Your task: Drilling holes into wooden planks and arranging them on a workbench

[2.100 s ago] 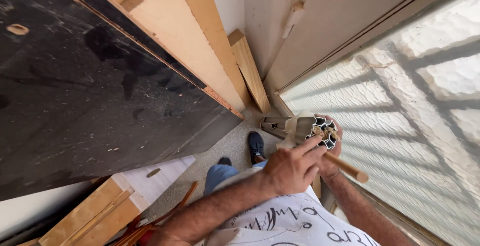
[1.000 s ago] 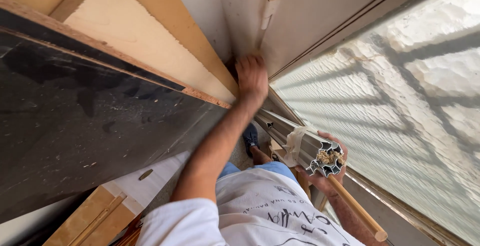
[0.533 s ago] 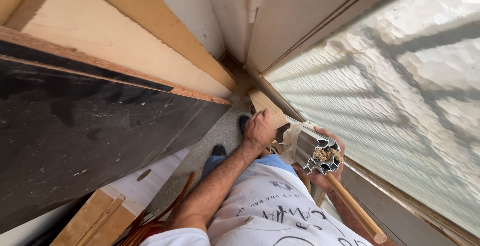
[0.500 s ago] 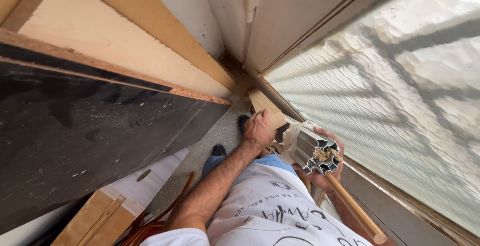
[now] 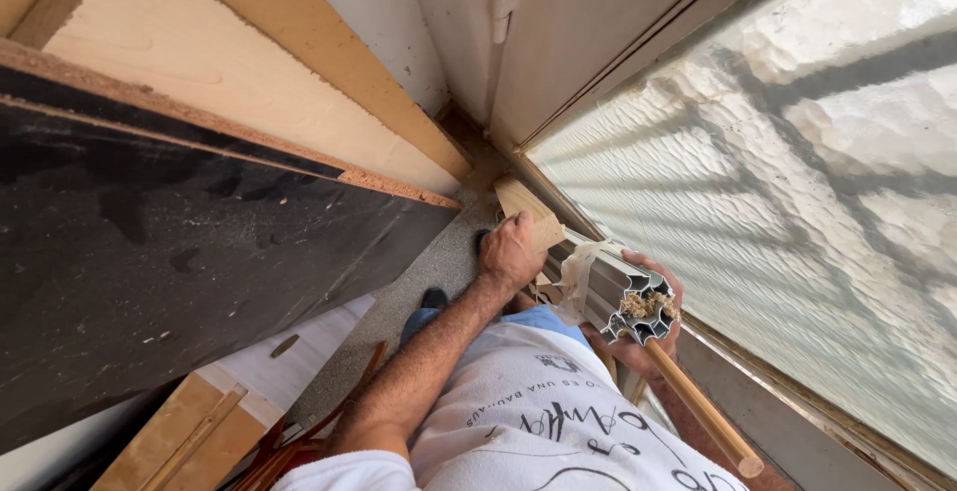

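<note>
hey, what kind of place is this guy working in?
Probably a cramped storage corner or workshop beside a window. Large boards lean against the wall, patterned frosted glass runs along the other side, and the right hand holds a metal frame profile.

The left hand [image 5: 510, 252] has dropped from high on the wall corner down beside the metal profile [image 5: 618, 297].

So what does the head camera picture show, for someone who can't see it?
Seen from above, a person's right hand grips the end of a grey metal profile with debris stuck in it, plus a wooden stick. The left hand reaches down toward a wood piece by the floor, between leaning boards and a frosted window.
</note>
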